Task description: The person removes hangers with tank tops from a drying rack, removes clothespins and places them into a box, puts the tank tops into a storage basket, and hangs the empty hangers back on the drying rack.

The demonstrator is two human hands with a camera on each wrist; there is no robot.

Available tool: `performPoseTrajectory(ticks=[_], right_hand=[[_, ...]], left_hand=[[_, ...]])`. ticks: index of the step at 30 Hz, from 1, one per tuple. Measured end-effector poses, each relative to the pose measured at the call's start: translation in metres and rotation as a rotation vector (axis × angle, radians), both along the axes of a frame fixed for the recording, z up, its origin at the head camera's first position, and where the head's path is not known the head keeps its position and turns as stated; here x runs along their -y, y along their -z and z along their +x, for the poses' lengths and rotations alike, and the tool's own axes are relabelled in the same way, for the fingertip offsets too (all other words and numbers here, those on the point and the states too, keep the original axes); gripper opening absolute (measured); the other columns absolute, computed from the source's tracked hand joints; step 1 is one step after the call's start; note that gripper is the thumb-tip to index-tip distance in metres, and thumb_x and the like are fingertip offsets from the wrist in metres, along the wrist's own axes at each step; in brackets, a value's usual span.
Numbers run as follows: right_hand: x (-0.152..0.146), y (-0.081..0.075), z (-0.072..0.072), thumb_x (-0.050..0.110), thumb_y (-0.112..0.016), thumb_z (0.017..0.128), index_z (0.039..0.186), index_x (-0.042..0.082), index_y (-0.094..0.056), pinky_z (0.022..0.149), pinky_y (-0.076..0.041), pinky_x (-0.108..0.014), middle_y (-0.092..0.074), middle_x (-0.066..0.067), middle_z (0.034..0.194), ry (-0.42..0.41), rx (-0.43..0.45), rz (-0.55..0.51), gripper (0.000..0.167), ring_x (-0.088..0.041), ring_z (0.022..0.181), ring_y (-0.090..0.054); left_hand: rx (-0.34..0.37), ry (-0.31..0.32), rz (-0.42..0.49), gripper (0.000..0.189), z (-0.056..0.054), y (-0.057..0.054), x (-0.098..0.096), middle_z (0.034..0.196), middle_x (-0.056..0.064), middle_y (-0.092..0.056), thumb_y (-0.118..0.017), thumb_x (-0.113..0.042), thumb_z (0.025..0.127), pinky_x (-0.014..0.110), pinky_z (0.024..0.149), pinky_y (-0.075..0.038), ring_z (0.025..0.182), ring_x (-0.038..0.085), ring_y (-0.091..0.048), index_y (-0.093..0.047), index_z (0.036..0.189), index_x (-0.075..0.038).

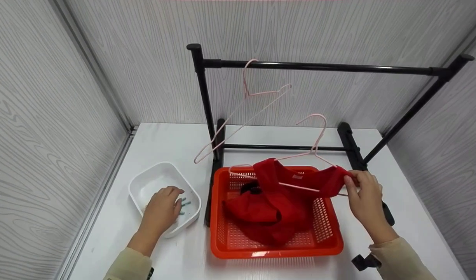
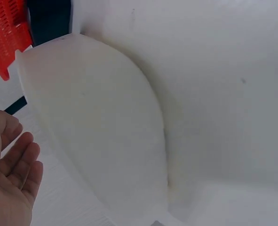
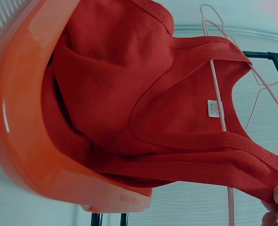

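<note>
A red tank top [image 1: 267,202] lies partly in the orange-red basket [image 1: 276,253], its neck raised over a pink wire hanger [image 1: 318,144]. My right hand [image 1: 368,204] pinches the right shoulder strap at the hanger's end. The right wrist view shows the hanger's bar crossing the neck opening near a white label [image 3: 215,108]. Over the white plastic tub [image 1: 156,171] is my left hand [image 1: 162,208], fingers loosely bent and nothing seen in them. Small teal pieces, perhaps clothespins [image 1: 186,203], lie in the tub, partly hidden by that hand.
Behind the basket stands a black clothes rack [image 1: 323,67], with another pink hanger [image 1: 261,111] hanging at the left of its bar. Something black [image 1: 250,188] shows in the basket beside the top. Grey wood-grain panels [image 1: 86,116] enclose the white table [image 1: 109,225].
</note>
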State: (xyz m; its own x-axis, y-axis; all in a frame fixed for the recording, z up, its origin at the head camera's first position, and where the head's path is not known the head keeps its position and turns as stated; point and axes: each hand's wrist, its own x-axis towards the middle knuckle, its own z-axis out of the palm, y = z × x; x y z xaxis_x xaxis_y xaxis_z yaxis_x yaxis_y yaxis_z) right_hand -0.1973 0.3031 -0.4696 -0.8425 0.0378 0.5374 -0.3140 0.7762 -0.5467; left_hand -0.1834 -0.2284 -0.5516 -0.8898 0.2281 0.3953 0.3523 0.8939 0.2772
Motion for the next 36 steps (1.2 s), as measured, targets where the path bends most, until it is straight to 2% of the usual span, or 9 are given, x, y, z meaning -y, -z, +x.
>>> performPoseTrajectory(ticks=[3, 9, 14, 18, 30, 36], right_hand=[[0.000, -0.001, 0.000, 0.004, -0.061, 0.098, 0.107, -0.006, -0.063, 0.077, -0.029, -0.046, -0.062, -0.019, 0.095, 0.002, 0.002, 0.002, 0.013, -0.029, 0.091, -0.052], [0.001, -0.001, -0.001, 0.005, -0.061, 0.099, 0.106, -0.005, -0.064, 0.078, -0.029, -0.047, -0.063, -0.019, 0.094, 0.009, 0.013, 0.000, 0.013, -0.028, 0.090, -0.052], [0.001, -0.002, -0.001, 0.005, -0.061, 0.098, 0.106, -0.006, -0.064, 0.078, -0.029, -0.047, -0.063, -0.019, 0.093, 0.003, 0.007, -0.005, 0.013, -0.028, 0.090, -0.052], [0.000, -0.002, -0.002, 0.003, -0.062, 0.097, 0.105, -0.006, -0.064, 0.078, -0.029, -0.046, -0.062, -0.019, 0.092, 0.001, -0.007, -0.012, 0.012, -0.028, 0.090, -0.053], [0.003, -0.003, -0.005, 0.006, -0.062, 0.098, 0.104, -0.006, -0.064, 0.078, -0.029, -0.049, -0.062, -0.019, 0.093, -0.008, -0.025, -0.017, 0.014, -0.030, 0.089, -0.054], [0.004, -0.004, -0.004, 0.005, -0.062, 0.098, 0.105, -0.006, -0.064, 0.078, -0.028, -0.048, -0.063, -0.018, 0.094, -0.007, -0.027, -0.023, 0.014, -0.031, 0.093, -0.055]], left_hand=[[-0.030, 0.019, 0.008, 0.024, -0.001, -0.009, -0.004, 0.109, 0.011, -0.066, -0.072, -0.005, 0.089, 0.047, 0.086, -0.052, 0.100, 0.032, -0.063, -0.068, 0.112, -0.003], [-0.070, 0.008, 0.047, 0.022, -0.002, -0.035, -0.009, 0.111, 0.011, -0.065, -0.068, -0.008, 0.093, 0.046, 0.088, -0.051, 0.102, 0.032, -0.062, -0.067, 0.114, -0.004], [-0.164, -0.013, 0.097, 0.022, -0.007, -0.062, -0.009, 0.111, 0.012, -0.064, -0.069, -0.005, 0.092, 0.045, 0.084, -0.051, 0.100, 0.033, -0.062, -0.067, 0.114, -0.003], [-0.225, -0.003, 0.108, 0.023, -0.015, -0.078, -0.016, 0.110, 0.013, -0.064, -0.068, -0.004, 0.091, 0.046, 0.084, -0.051, 0.099, 0.034, -0.062, -0.067, 0.114, -0.003], [-0.316, 0.065, 0.154, 0.024, -0.027, -0.100, -0.059, 0.111, 0.010, -0.065, -0.068, -0.004, 0.090, 0.043, 0.086, -0.052, 0.102, 0.030, -0.062, -0.068, 0.113, -0.005], [-0.353, 0.132, 0.153, 0.024, -0.035, -0.112, -0.086, 0.111, 0.010, -0.065, -0.067, -0.004, 0.090, 0.042, 0.086, -0.052, 0.103, 0.029, -0.062, -0.068, 0.114, -0.005]])
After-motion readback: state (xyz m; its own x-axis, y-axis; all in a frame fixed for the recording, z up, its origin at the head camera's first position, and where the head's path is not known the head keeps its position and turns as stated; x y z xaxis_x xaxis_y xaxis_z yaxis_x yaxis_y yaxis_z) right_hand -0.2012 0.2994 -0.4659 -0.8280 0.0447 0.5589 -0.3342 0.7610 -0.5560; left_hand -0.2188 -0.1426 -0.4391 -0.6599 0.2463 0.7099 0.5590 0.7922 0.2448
